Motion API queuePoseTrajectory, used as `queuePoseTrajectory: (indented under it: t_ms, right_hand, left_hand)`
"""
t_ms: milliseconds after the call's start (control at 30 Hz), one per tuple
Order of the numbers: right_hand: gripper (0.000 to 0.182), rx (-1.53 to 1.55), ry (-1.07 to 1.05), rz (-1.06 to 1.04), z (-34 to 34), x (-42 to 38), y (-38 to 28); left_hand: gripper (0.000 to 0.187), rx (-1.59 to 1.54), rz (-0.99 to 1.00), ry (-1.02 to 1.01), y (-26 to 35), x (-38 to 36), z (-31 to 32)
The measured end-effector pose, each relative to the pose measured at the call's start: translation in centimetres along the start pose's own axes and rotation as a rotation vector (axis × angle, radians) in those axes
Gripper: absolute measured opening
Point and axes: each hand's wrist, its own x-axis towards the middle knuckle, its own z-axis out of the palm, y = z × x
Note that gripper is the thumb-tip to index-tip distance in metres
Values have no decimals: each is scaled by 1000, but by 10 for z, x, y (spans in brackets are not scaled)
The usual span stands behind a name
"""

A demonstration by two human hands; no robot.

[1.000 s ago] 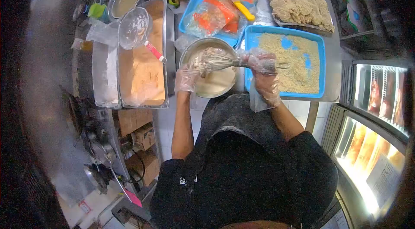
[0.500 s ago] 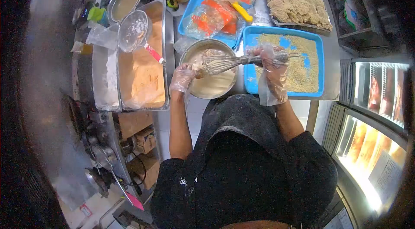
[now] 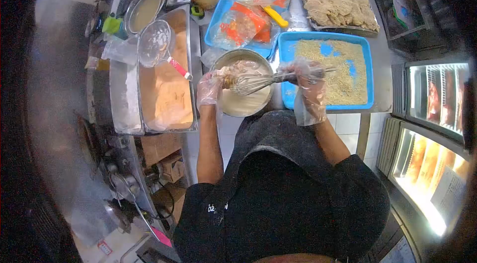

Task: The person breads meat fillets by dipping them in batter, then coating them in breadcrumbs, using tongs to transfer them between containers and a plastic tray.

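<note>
My right hand, in a loose clear plastic glove, is closed round the handle of a wire whisk. The whisk lies nearly level, its wires over a round metal bowl of pale batter. Pinkish pieces that look like raw meat show at the batter's far side. My left hand, also gloved, is at the bowl's left rim. Its fingers curl inward by the whisk's wire end, and what they grip is hard to make out.
Right of the bowl is a blue tray of crumbs; behind it, a tray of crumb-coated pieces. Another blue tray carries plastic packets and a yellow-handled tool. At left, a strainer rests over a metal bin of orange-tinted powder.
The whisk's wire end sits slightly lower in the picture, and more of the pinkish pieces show behind it. Both hands keep their places; the whole view has shifted a little.
</note>
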Motion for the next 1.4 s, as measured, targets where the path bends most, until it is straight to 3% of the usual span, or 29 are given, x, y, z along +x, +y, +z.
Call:
queuePoseTrajectory:
  t_ms: [133,167,200,267,300,400,500,600,700,767,800,867,900,967,1200,1300,1367,1400]
  right_hand:
    - [11,-243,67,-72,0,0,15]
    - [11,-165,61,-72,0,2,12]
    - [12,-88,56,-68,-2,4,5]
    - [12,117,92,10,2,4,-21]
    - [12,76,93,-33,-2,7,-21]
    - [14,-3,79,-107,-11,22,-20]
    - [18,-6,49,-79,-11,32,-23]
    - [29,-17,19,-162,-6,49,28]
    - [30,-34,4,-107,-5,50,76]
    - [28,132,-40,-24,2,43,76]
    - [27,7,-54,-46,-7,45,93]
    - [26,32,-105,-97,-9,39,96]
    - [22,72,-67,-1,-9,34,90]
    - [13,156,16,190,-10,25,77]
    - [28,79,-107,170,-15,13,43]
    - [27,104,-68,194,-1,20,33]
    - [24,164,-63,222,6,28,27]
    - [26,333,-221,84,4,28,31]
  left_hand:
    - [27,-150,94,-138,-42,23,0]
    - [27,-170,114,-161,-53,30,-2]
    - [27,-83,141,-75,-24,11,-1]
    - [26,-137,227,-136,-11,1,1]
    - [26,-164,271,-169,-4,-3,1]
    - [27,144,318,-219,56,-35,-8]
    - [27,379,580,-214,60,-29,-9]
    - [26,483,411,-257,73,-35,-5]
    - [25,402,575,-190,83,-39,-5]
    - [25,412,461,-110,85,-38,-5]
    - [26,415,400,-70,84,-37,-5]
    - [25,151,339,-57,46,-15,-4]
    - [25,19,307,-55,42,-12,-3]
    - [25,145,337,16,35,-9,-5]
    - [17,160,375,48,54,-30,-3]
    - [19,441,317,-35,63,-38,-2]
    - [17,330,284,-111,32,-26,-6]
    - [16,252,259,-148,27,-25,-6]
